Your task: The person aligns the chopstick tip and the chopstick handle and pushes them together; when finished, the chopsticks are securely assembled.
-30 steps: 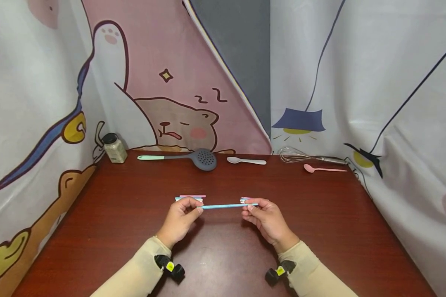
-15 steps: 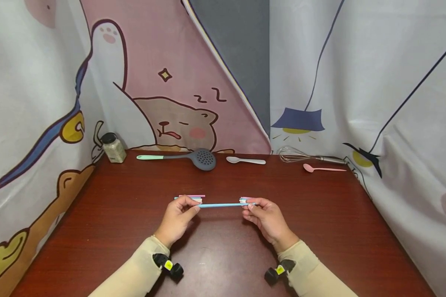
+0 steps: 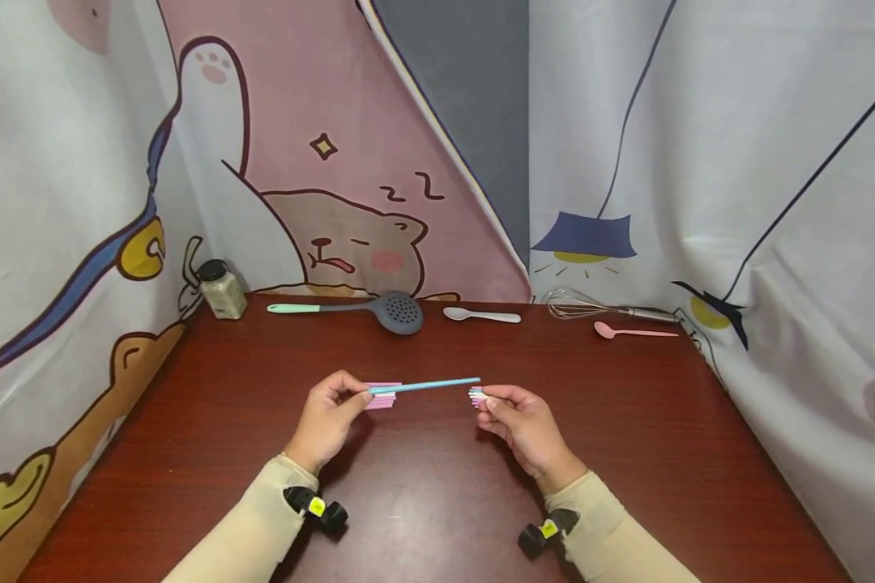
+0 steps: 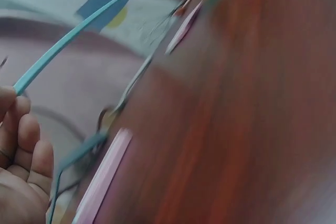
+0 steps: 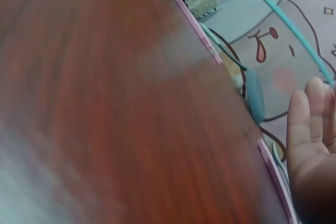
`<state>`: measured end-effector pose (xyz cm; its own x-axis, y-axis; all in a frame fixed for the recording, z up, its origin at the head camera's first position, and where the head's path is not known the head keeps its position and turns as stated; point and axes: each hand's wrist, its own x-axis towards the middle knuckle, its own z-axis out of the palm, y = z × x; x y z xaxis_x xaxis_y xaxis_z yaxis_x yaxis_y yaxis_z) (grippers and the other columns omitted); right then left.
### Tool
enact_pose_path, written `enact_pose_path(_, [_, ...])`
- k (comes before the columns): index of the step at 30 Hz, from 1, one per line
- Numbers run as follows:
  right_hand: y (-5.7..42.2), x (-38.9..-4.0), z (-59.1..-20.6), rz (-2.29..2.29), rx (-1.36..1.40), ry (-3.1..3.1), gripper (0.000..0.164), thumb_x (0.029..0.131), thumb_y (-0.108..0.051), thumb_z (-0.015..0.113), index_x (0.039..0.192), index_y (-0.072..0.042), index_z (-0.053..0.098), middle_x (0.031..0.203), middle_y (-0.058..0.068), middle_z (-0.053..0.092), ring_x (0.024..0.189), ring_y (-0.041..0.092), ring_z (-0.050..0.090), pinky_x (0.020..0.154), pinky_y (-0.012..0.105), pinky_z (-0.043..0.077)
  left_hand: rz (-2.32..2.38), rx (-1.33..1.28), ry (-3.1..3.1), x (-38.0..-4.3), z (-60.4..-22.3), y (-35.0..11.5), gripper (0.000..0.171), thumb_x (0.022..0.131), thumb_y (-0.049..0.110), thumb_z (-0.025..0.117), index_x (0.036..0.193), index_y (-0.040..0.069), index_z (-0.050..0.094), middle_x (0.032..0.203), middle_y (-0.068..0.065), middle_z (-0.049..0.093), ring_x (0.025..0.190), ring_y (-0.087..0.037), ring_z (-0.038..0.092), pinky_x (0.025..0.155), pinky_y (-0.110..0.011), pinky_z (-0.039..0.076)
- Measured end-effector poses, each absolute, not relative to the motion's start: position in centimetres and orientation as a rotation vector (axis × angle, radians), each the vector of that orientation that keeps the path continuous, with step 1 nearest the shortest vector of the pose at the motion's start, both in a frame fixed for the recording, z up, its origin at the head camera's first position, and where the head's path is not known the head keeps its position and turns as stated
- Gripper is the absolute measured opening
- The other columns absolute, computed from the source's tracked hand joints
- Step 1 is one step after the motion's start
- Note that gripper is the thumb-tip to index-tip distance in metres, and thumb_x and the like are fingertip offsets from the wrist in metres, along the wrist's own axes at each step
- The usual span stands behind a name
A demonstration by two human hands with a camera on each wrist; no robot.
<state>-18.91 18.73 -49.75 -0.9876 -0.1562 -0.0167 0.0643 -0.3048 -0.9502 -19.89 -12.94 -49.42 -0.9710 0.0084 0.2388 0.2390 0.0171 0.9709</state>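
In the head view my left hand [image 3: 328,414] pinches the near end of a thin, straight blue stick [image 3: 426,385] between thumb and forefinger. The stick points right, its far end close to my right hand [image 3: 521,425]. That hand's thumb and forefinger are near each other with nothing visible between them; its other fingers [image 5: 299,114] look relaxed in the right wrist view. Behind the left hand lies a group of pink and white sticks [image 3: 382,402], partly covered. A second group of sticks [image 3: 475,397] shows its ends beside the right fingertips, the remainder hidden by the hand.
Along the back of the brown table [image 3: 437,502] lie a grey slotted turner [image 3: 401,314], a white spoon [image 3: 481,315], a wire whisk [image 3: 579,305] and a pink spoon [image 3: 634,333]. A black-lidded jar [image 3: 223,291] stands at the back left. Printed cloth [image 3: 612,97] encloses the sides.
Earlier both hands held the blue stick between them. The right hand has let go and stayed in place; the left hand has moved left and slightly away with the stick.
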Motion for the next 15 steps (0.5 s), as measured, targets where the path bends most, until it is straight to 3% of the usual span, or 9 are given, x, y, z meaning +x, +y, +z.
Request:
enact_pose_path(5, [19.4, -19.3, -49.8, -2.489, 0.011, 1.782, 0.018, 0.102, 0.005, 0.059, 0.118, 0.005, 0.067, 0.086, 0.003, 0.073, 0.072, 0.011, 0.072, 0.073, 0.030, 0.063, -1.988, -0.028, -2.098, -21.5, -49.7, -15.9, 0.010, 0.092, -0.009, 0.069, 0.091, 0.001, 0.070, 0.081, 0.003, 0.069, 0.073, -0.008, 0.061, 0.064, -0.022, 0.051])
enact_pose_path(9, [19.6, -19.5, -49.8, -2.497, 0.051, 1.770, 0.014, 0.103, 0.003, 0.059, 0.113, -0.001, 0.069, 0.083, 0.002, 0.072, 0.071, 0.010, 0.071, 0.073, 0.030, 0.063, -1.865, 0.090, -2.131, -22.4, -50.2, -18.2, 0.004, 0.092, -0.006, 0.069, 0.094, -0.002, 0.071, 0.085, 0.002, 0.069, 0.076, -0.007, 0.060, 0.066, -0.020, 0.049])
enact_pose_path(15, [19.6, -19.4, -49.8, -2.505, 0.080, 1.773, 0.012, 0.103, 0.002, 0.060, 0.111, 0.002, 0.069, 0.082, 0.002, 0.072, 0.069, 0.011, 0.071, 0.072, 0.031, 0.063, -1.642, 0.217, -2.279, -23.0, -50.7, -20.5, 0.006, 0.094, 0.001, 0.070, 0.098, -0.001, 0.074, 0.089, -0.004, 0.069, 0.080, -0.008, 0.056, 0.069, -0.020, 0.046])
